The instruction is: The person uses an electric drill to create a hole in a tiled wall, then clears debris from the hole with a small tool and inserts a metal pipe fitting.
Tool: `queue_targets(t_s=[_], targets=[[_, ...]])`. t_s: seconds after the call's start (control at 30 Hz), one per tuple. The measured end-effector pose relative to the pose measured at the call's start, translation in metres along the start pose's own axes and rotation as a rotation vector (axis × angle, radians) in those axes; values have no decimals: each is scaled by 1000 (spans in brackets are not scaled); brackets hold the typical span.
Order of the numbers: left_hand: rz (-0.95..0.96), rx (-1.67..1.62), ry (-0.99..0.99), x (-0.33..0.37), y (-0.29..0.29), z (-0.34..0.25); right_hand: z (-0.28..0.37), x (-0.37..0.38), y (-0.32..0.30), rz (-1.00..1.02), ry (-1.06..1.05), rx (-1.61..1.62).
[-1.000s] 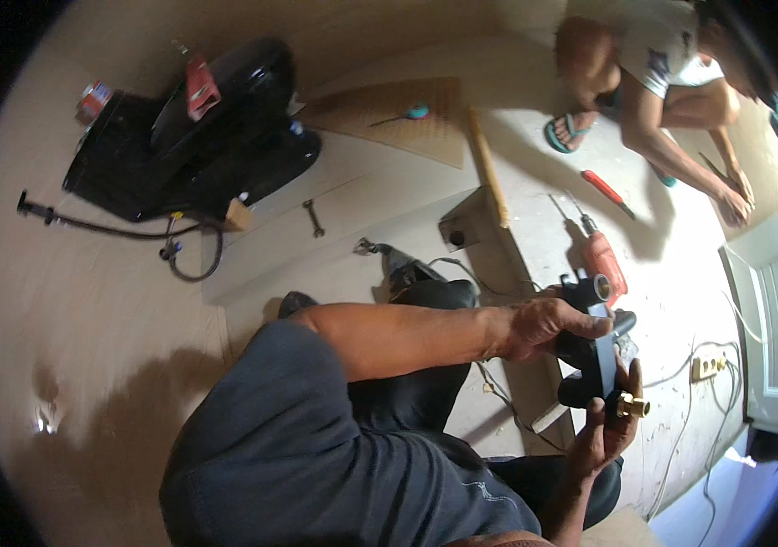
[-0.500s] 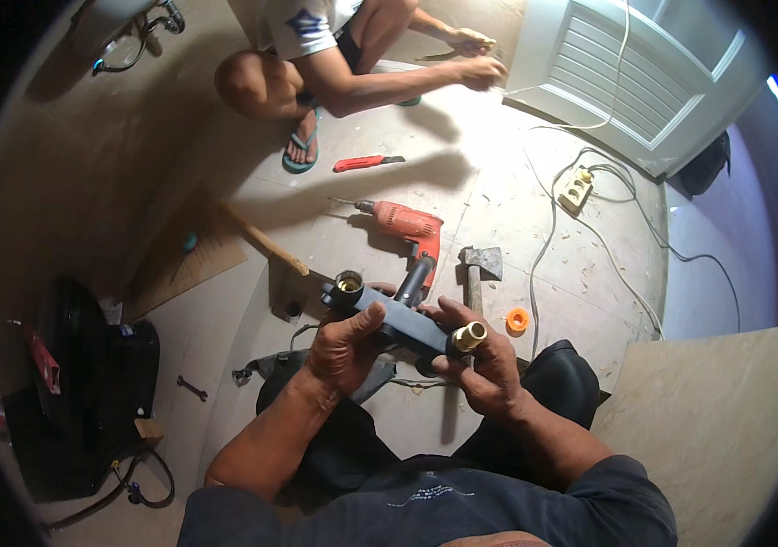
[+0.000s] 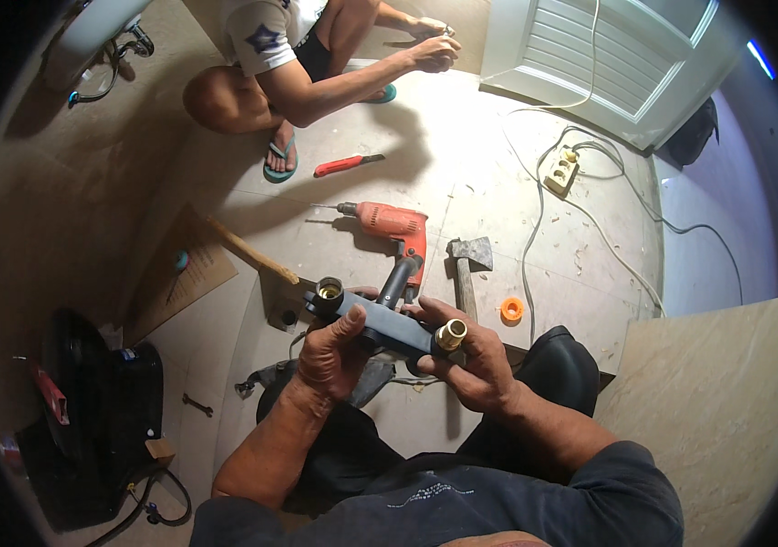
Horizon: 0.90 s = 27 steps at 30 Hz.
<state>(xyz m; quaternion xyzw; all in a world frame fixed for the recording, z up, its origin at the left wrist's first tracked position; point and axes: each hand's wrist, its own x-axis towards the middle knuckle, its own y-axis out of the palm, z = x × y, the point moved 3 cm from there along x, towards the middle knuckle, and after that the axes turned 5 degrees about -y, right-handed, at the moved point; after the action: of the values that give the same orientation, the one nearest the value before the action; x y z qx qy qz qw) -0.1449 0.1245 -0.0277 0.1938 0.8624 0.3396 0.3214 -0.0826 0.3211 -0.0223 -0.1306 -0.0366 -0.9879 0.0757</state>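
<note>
A dark grey mixer tap [image 3: 393, 326] is held level above my lap, between my two hands. My left hand [image 3: 329, 357] grips its left end, with the thumb on top of the body. My right hand [image 3: 477, 363] is closed round the right end, fingers and thumb on either side of a threaded brass fitting [image 3: 451, 334]. The left end carries a round black collar [image 3: 329, 290] with brass inside. From the middle of the body a black spout [image 3: 398, 281] points away from me. The undersides of the tap and some fingertips are hidden.
Beyond the tap lie a red drill [image 3: 393, 221], a hatchet [image 3: 466, 273], an orange tape roll [image 3: 511, 310] and a red utility knife [image 3: 349, 166]. A co-worker [image 3: 302, 87] squats at the far left. Cables run to a power strip [image 3: 561, 173]; a wrench [image 3: 197, 405] lies left.
The view has shifted, so most surroundings sit a little further left. Both hands keep their grip on the mixer tap. The co-worker's hands have moved slightly.
</note>
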Motion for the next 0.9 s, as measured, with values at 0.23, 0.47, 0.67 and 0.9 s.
queue_targets(t_s=[0.23, 0.47, 0.67, 0.9], targets=[[15, -57, 3, -2, -7, -2, -7, 1, 5, 0, 20, 72], [17, -47, 11, -9, 5, -3, -5, -4, 5, -40, 13, 66], [31, 101, 60, -9, -4, -5, 2, -1, 6, -87, 68, 217], [-31, 161, 77, -7, -6, -2, 6, 1, -4, -190, 135, 318]])
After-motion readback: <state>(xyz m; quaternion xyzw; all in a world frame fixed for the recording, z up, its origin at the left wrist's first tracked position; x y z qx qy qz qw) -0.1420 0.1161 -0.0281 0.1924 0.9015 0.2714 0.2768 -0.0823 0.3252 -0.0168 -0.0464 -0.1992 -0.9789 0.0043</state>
